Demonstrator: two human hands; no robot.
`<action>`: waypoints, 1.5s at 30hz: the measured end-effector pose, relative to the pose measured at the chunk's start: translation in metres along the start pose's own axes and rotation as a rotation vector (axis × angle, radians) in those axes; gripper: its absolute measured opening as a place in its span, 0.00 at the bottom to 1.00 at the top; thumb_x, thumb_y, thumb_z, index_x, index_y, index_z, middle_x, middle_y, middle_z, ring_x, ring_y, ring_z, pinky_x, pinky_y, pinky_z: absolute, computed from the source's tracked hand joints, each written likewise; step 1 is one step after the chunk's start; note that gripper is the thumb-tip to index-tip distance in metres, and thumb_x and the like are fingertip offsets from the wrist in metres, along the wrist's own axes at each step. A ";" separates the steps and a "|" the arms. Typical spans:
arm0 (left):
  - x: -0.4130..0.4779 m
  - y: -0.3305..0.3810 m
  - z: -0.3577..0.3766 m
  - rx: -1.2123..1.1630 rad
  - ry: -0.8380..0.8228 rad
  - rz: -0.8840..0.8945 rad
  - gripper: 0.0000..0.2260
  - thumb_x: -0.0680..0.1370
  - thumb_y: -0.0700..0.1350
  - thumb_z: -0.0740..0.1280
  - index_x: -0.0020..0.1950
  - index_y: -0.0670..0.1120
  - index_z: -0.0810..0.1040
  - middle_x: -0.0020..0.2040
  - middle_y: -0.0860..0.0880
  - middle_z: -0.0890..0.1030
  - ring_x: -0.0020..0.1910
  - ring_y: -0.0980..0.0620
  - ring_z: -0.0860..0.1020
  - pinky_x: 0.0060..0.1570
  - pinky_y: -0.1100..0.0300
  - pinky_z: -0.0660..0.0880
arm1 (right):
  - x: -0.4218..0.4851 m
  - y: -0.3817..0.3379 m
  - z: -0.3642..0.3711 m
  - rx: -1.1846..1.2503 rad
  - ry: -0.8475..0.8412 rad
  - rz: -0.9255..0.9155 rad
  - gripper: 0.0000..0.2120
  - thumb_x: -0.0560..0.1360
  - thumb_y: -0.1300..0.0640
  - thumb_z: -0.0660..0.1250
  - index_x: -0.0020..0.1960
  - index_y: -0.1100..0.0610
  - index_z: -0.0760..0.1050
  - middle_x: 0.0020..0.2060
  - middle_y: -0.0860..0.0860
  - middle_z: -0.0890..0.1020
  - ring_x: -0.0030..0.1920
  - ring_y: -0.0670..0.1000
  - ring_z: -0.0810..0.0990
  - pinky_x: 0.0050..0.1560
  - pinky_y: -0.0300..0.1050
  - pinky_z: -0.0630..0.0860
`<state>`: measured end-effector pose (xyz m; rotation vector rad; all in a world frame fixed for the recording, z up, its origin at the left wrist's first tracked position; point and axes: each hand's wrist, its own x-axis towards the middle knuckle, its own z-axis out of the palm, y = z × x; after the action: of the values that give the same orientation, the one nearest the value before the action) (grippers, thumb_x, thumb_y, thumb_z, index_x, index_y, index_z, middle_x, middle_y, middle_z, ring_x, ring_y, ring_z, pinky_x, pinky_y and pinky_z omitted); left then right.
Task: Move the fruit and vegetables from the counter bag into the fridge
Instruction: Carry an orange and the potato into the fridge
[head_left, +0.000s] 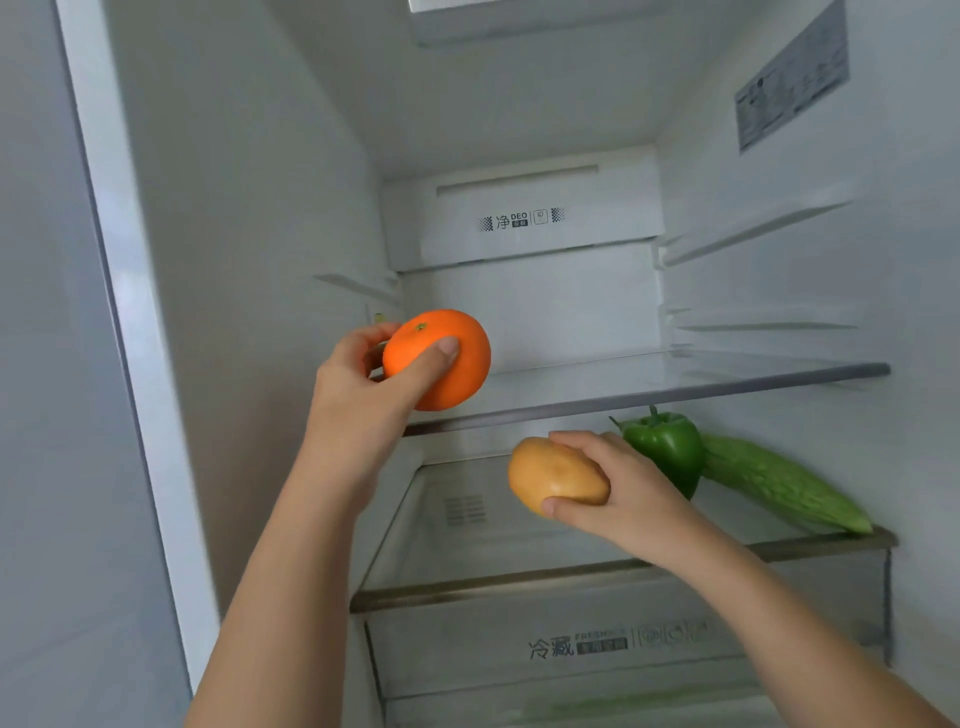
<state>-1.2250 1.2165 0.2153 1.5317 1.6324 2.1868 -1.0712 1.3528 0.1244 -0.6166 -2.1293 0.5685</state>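
I face the open fridge. My left hand (371, 382) grips an orange (447, 371) and holds it just above the left front of the upper glass shelf (727, 382). My right hand (621, 491) holds a yellow-brown potato (550, 475) over the lower glass shelf (519, 579), near its middle. On that lower shelf, at the right, a green bell pepper (667, 447) stands beside a long bitter gourd (784, 486). The counter bag is out of view.
Below the lower shelf is a clear drawer (571, 649) with printed lettering. The fridge's left wall (249, 260) and door frame (135, 312) stand close to my left arm. A label (789, 98) is stuck on the right inner wall.
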 end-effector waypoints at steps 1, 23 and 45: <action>0.006 -0.001 0.002 0.015 -0.012 -0.009 0.21 0.63 0.53 0.75 0.53 0.52 0.75 0.53 0.50 0.78 0.49 0.55 0.77 0.39 0.66 0.71 | 0.007 0.004 0.001 -0.016 -0.014 0.006 0.27 0.68 0.49 0.72 0.63 0.39 0.65 0.57 0.46 0.70 0.54 0.46 0.71 0.53 0.40 0.67; 0.070 -0.030 0.035 0.246 -0.331 -0.195 0.24 0.71 0.44 0.72 0.65 0.44 0.69 0.60 0.43 0.72 0.54 0.48 0.73 0.42 0.63 0.71 | 0.047 0.041 0.022 0.020 -0.175 0.065 0.33 0.68 0.51 0.72 0.68 0.43 0.62 0.64 0.47 0.68 0.59 0.46 0.70 0.57 0.37 0.66; 0.032 -0.015 0.036 0.621 -0.011 0.247 0.31 0.71 0.49 0.71 0.70 0.49 0.62 0.69 0.49 0.65 0.66 0.53 0.65 0.51 0.72 0.58 | 0.035 0.029 0.015 -0.083 -0.069 -0.041 0.30 0.70 0.49 0.69 0.69 0.46 0.62 0.63 0.44 0.66 0.57 0.43 0.68 0.57 0.38 0.66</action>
<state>-1.2248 1.2659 0.2249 1.9606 2.3858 1.8423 -1.0953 1.3937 0.1197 -0.6052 -2.2351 0.4867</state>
